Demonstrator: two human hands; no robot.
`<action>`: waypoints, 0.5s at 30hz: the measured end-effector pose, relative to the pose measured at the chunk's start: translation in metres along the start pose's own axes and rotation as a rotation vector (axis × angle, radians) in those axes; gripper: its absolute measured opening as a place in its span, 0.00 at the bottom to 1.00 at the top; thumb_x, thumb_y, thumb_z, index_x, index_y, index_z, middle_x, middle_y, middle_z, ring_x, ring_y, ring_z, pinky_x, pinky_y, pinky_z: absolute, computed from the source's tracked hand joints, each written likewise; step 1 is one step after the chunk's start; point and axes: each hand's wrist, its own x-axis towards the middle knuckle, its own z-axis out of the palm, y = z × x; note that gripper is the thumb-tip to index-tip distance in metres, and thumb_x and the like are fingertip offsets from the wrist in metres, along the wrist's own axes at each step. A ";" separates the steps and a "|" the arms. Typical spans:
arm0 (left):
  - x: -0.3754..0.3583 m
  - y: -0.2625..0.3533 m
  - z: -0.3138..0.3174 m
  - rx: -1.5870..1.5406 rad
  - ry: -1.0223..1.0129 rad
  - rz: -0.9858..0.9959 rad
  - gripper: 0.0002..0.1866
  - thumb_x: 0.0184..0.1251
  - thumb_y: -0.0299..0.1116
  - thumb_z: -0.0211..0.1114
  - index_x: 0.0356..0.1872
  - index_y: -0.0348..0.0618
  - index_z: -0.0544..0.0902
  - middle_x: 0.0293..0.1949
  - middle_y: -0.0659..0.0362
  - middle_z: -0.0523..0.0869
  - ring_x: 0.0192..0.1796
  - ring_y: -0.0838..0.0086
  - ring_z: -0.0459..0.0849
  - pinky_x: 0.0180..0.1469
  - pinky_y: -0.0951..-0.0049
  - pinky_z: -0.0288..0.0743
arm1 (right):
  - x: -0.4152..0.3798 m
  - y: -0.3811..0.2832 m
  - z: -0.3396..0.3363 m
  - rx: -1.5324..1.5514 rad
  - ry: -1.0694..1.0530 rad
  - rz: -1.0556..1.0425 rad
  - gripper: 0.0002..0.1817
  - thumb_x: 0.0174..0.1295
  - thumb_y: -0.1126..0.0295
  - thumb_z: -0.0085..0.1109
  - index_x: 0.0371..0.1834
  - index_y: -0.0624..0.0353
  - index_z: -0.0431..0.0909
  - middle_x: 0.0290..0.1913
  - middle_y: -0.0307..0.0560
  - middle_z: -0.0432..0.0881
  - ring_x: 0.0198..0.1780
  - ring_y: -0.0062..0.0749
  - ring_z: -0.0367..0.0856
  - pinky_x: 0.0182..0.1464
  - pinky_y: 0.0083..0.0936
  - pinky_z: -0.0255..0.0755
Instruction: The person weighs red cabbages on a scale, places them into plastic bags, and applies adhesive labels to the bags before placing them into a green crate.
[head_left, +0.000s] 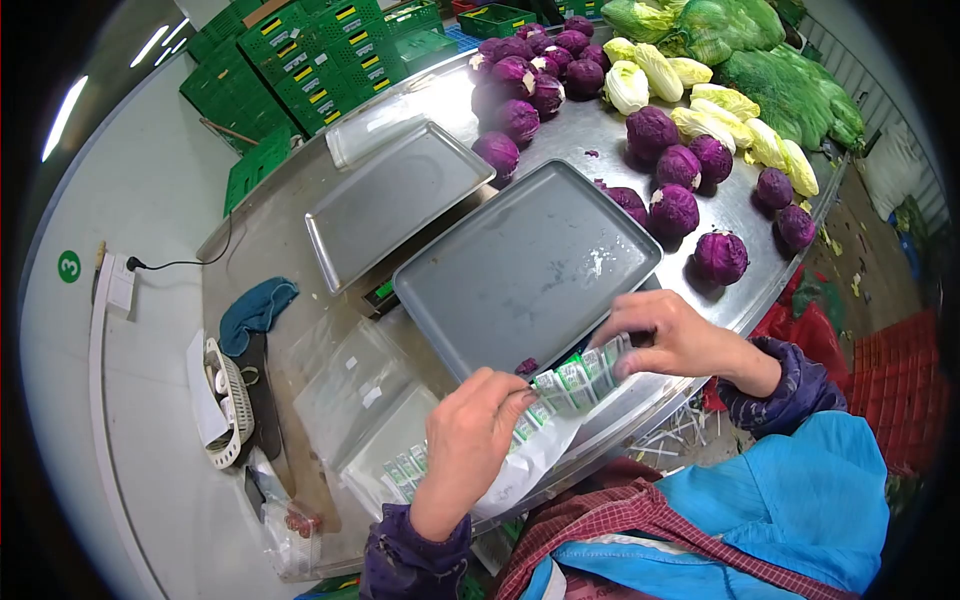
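A sheet of green and white labels (575, 378) stretches between my two hands, low in front of my body. My left hand (470, 435) pinches its left part with thumb and fingers. At its other end, my right hand (665, 335) grips the edge between thumb and fingers. More labels and white backing paper (525, 475) hang below, partly behind my left hand. Just beyond the labels lies a grey tray (530, 260) with wet spots and a small purple leaf scrap (527, 366) near its front edge.
Purple cabbages (675, 210) and pale yellow Chinese cabbages (740, 115) cover the table's far right, beside green net bags (790, 85). A second metal tray (400, 200), plastic bags (350, 375), a blue cloth (255, 312) and a white basket (238, 400) are on the left. Green crates (320, 60) stand behind.
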 end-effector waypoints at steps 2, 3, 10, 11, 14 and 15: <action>0.003 0.002 0.000 0.039 -0.007 0.031 0.04 0.52 0.26 0.64 0.29 0.37 0.80 0.23 0.55 0.77 0.25 0.65 0.76 0.28 0.71 0.68 | 0.004 -0.015 -0.014 -0.114 0.036 0.022 0.20 0.57 0.55 0.58 0.43 0.61 0.75 0.31 0.46 0.73 0.32 0.39 0.73 0.34 0.32 0.66; 0.005 0.004 0.001 0.038 -0.008 0.031 0.04 0.52 0.26 0.64 0.29 0.37 0.80 0.23 0.55 0.77 0.25 0.65 0.76 0.28 0.71 0.68 | 0.006 -0.020 -0.019 -0.230 0.071 0.045 0.22 0.58 0.53 0.56 0.46 0.60 0.74 0.32 0.47 0.72 0.33 0.41 0.73 0.35 0.33 0.66; 0.018 0.010 0.006 0.118 -0.087 0.124 0.07 0.51 0.29 0.66 0.32 0.41 0.79 0.25 0.55 0.79 0.28 0.62 0.79 0.29 0.68 0.70 | 0.031 -0.025 0.000 -0.363 -0.197 -0.132 0.12 0.56 0.62 0.57 0.35 0.59 0.71 0.30 0.45 0.72 0.30 0.42 0.75 0.27 0.35 0.69; 0.020 0.009 0.007 0.114 -0.075 0.156 0.10 0.50 0.31 0.66 0.34 0.44 0.77 0.25 0.56 0.78 0.27 0.60 0.79 0.28 0.65 0.70 | 0.032 -0.024 0.001 -0.337 -0.234 -0.172 0.12 0.58 0.61 0.55 0.32 0.60 0.69 0.28 0.46 0.72 0.28 0.43 0.76 0.25 0.36 0.68; 0.026 0.018 0.003 0.006 -0.175 -0.027 0.16 0.50 0.33 0.68 0.40 0.44 0.74 0.25 0.54 0.80 0.29 0.57 0.80 0.29 0.64 0.70 | 0.031 -0.018 0.001 -0.280 -0.251 -0.178 0.12 0.59 0.62 0.54 0.33 0.60 0.67 0.26 0.48 0.72 0.26 0.47 0.75 0.24 0.38 0.67; 0.028 0.017 0.003 0.006 -0.176 -0.025 0.16 0.50 0.33 0.68 0.40 0.44 0.74 0.25 0.54 0.80 0.29 0.57 0.80 0.29 0.64 0.70 | 0.030 -0.017 0.000 -0.269 -0.264 -0.169 0.12 0.59 0.62 0.54 0.34 0.60 0.67 0.26 0.49 0.72 0.26 0.48 0.75 0.24 0.39 0.67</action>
